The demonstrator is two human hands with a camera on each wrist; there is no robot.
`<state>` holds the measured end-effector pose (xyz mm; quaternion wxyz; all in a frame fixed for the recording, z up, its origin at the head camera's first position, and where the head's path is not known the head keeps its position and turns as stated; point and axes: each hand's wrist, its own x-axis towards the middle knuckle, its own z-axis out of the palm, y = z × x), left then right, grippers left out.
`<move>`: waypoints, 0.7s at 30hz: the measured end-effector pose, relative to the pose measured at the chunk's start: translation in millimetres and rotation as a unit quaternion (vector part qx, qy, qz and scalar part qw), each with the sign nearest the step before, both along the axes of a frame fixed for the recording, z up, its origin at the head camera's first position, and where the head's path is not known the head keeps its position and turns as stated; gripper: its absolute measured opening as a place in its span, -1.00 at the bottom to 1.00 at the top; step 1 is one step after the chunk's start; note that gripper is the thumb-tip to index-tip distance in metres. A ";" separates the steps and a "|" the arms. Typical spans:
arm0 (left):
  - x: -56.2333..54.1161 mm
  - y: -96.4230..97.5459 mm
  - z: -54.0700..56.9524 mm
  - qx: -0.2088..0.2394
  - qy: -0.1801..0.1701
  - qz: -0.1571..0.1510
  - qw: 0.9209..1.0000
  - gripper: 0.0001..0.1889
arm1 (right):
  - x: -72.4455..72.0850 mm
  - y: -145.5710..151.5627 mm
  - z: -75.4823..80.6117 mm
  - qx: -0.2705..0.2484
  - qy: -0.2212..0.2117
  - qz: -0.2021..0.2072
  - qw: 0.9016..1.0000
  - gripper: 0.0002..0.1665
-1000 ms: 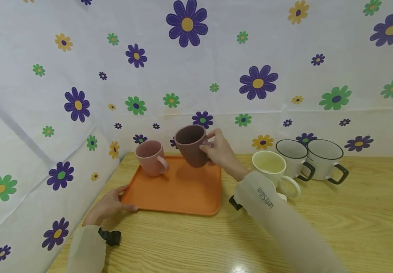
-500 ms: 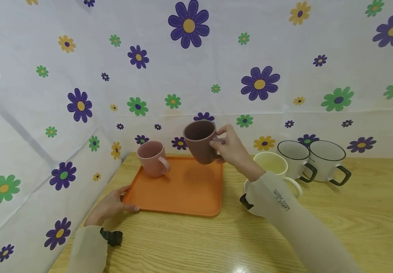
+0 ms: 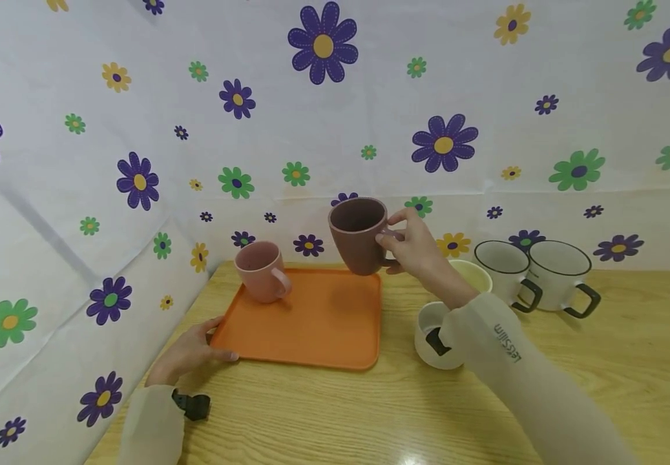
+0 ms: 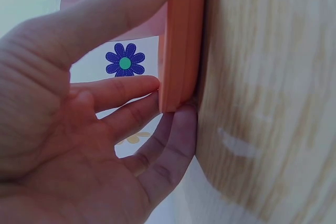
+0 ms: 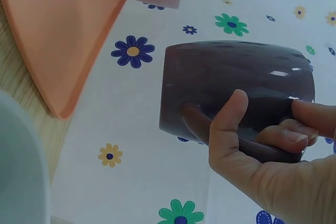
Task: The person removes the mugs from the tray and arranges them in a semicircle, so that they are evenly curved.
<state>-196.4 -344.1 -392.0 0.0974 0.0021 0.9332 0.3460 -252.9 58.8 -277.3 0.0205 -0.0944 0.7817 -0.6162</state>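
My right hand (image 3: 418, 252) holds a dark brown mug (image 3: 358, 242) by its handle, above the far right corner of an orange tray (image 3: 305, 329). The mug hangs in the air, slightly tilted. In the right wrist view, fingers and thumb wrap the handle of the brown mug (image 5: 231, 72). A pink mug (image 3: 256, 278) stands at the tray's back left, its handle toward the right. My left hand (image 3: 189, 352) grips the tray's near left corner. In the left wrist view, its fingertips reach the edge of the orange tray (image 4: 181, 51), some tucked beneath.
Right of the tray sits a white cup (image 3: 428, 349), partly hidden by my right sleeve. Behind it is a pale yellow mug (image 3: 477, 274), also partly covered. Two white mugs with black rims and handles stand further back, a nearer one (image 3: 500, 274) and another (image 3: 550, 278).
My right hand has moved the brown mug right and upward, away from the pink mug. The left hand keeps its place at the tray corner.
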 end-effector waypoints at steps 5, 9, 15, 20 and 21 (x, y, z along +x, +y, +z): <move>1.3 1.5 -0.6 -0.001 -0.007 0.006 1.000 0.04 | 3.6 9.7 2.7 0.002 -0.001 -0.003 1.000 -0.52; 1.8 1.5 -1.3 -0.003 -0.008 0.005 1.000 0.05 | 6.6 17.3 5.2 0.008 0.005 -0.006 1.000 -0.51; 0.7 1.2 0.1 0.000 0.005 -0.003 1.000 0.03 | 9.0 24.7 5.4 -0.013 0.013 -0.019 1.000 -0.56; 0.1 1.6 1.2 0.001 -0.001 0.001 1.000 0.03 | 10.8 32.5 6.5 -0.016 0.019 -0.022 0.999 -0.57; 0.1 1.6 1.4 0.000 -0.001 0.001 1.000 0.03 | 11.4 34.5 7.0 -0.012 0.022 -0.024 0.999 -0.57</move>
